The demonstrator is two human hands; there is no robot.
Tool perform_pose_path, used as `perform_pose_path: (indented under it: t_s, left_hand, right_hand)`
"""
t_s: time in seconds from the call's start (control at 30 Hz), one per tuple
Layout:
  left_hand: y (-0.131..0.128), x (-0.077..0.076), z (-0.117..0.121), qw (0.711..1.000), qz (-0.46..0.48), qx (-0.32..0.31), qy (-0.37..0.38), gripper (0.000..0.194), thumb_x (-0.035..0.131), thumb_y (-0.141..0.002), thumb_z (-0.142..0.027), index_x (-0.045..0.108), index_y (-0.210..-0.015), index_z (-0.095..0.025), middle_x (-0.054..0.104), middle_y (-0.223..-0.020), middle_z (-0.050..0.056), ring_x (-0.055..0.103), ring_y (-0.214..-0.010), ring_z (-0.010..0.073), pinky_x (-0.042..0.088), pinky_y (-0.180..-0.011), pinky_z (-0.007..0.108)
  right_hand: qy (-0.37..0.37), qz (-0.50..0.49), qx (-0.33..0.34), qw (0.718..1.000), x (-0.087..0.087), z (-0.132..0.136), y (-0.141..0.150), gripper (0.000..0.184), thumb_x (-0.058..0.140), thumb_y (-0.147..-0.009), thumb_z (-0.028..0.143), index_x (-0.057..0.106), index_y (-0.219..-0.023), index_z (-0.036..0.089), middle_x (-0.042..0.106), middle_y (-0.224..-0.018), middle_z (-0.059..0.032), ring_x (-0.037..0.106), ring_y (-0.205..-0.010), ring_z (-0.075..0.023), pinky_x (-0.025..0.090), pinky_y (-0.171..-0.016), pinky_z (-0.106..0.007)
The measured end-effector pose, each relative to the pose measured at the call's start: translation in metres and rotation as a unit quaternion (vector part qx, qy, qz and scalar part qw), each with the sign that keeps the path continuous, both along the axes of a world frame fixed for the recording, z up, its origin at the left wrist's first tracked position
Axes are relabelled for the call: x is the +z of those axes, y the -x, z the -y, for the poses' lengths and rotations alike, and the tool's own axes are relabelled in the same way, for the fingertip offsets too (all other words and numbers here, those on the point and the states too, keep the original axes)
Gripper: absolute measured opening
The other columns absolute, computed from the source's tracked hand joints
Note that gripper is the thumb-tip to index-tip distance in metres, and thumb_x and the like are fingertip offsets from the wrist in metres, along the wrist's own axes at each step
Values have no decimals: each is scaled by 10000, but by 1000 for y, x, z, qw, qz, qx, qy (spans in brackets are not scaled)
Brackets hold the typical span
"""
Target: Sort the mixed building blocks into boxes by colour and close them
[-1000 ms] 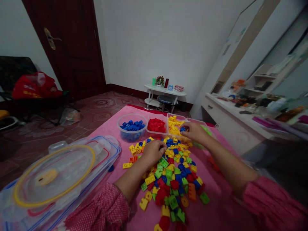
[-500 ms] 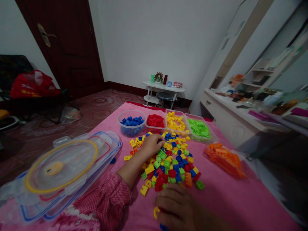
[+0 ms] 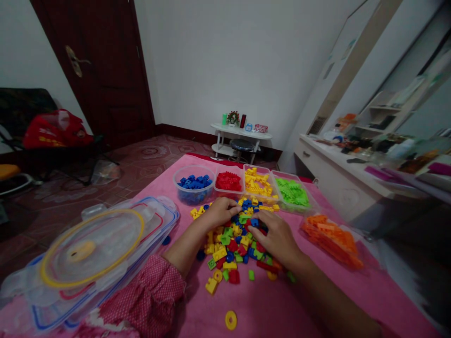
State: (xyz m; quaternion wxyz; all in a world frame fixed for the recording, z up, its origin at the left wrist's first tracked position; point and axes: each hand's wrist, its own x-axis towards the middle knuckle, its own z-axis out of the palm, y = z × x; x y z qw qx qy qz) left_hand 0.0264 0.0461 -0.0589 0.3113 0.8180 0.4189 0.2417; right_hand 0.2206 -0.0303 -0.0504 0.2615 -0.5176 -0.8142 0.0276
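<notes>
Red long block (image 3: 267,267) lies nearly crosswise, right end slightly nearer.

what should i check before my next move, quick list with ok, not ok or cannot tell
1. Left hand and right hand at the mixed pile: ok
2. Right hand's grip on the blue block beside its fingers: cannot tell
3. Loose pieces gathered: not ok, a yellow ring lies apart
4. Round tub shows only blue blocks: ok
5. Lids off the tub: ok, overlapping at the left
</notes>
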Motion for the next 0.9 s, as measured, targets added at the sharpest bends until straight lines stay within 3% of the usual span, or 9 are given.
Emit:
perform_pose_path:
  t_s: [0.17, 0.23, 0.33, 0.43, 0.57, 0.63, 0.77, 0.9]
  left_hand:
    - [20, 31, 7, 998, -54, -35, 15, 194, 636, -736, -304, 711, -844, -161, 695, -759, 10, 588, -663, 132, 387, -591, 207]
    - [27, 44, 15, 989, -120, -73, 38, 235, 707, -667, -313, 717, -864, -185, 697, -742, 3, 591, -631, 135, 388, -565, 209]
    - [26, 56, 29, 968, -220, -115, 37, 397, 776, -581, -320, 715, -967, -244, 714, -799, 3, 612, -654, 159, 409, -571, 222]
    - [11, 59, 41, 946, -309, -93, -31, 497, 817, -518, -318, 717, -1003, -278, 723, -908, 38, 643, -783, 233, 449, -641, 268]
    - [-7, 58, 49, 923, -374, -70, -60, 423, 820, -507, -263, 741, -923, -242, 720, -924, 91, 650, -850, 289, 479, -691, 311]
    - [-10, 59, 50, 920, -382, -69, -56, 372, 797, -529, -241, 742, -897, -223, 718, -905, 98, 650, -843, 282, 482, -689, 310]
    - [-4, 59, 48, 929, -360, -76, -38, 294, 759, -556, -215, 741, -850, -216, 712, -841, 64, 637, -785, 230, 454, -641, 264]
    - [4, 48, 36, 970, -229, -83, -22, 277, 725, -583, -197, 732, -859, -210, 667, -715, 10, 564, -637, 138, 356, -536, 202]
  right_hand:
    - [113, 81, -73, 988, 10, -20, -2, 280, 668, -735, 318, 643, -989, 202, 639, -1004, -73, 587, -922, -227, 427, -782, -317]
    - [100, 92, -77, 988, 13, -23, 2, 310, 662, -740, 291, 644, -1038, 209, 620, -1060, -86, 564, -1000, -245, 417, -847, -344]
    - [65, 104, -29, 992, 11, -24, 12, 365, 627, -744, 165, 638, -1101, 245, 597, -1124, -77, 523, -1076, -243, 395, -901, -353]
    - [60, 96, 9, 994, 5, -23, 18, 403, 608, -733, 89, 632, -1101, 251, 603, -1107, -62, 532, -1058, -219, 396, -881, -322]
    - [79, 76, -32, 994, 0, -20, 13, 182, 640, -755, 198, 627, -935, 225, 609, -998, -36, 564, -939, -197, 395, -767, -288]
    - [91, 76, -52, 992, 0, -18, 10, 189, 654, -748, 239, 610, -930, 217, 604, -975, -33, 565, -899, -193, 383, -733, -280]
    - [92, 60, -44, 993, -4, -15, 9, 359, 629, -714, 178, 581, -1070, 195, 583, -1062, -65, 540, -971, -203, 369, -807, -291]
    - [83, 57, -43, 994, -11, -14, 11, 315, 556, -646, 75, 613, -935, 188, 590, -1005, -66, 510, -977, -213, 344, -819, -300]
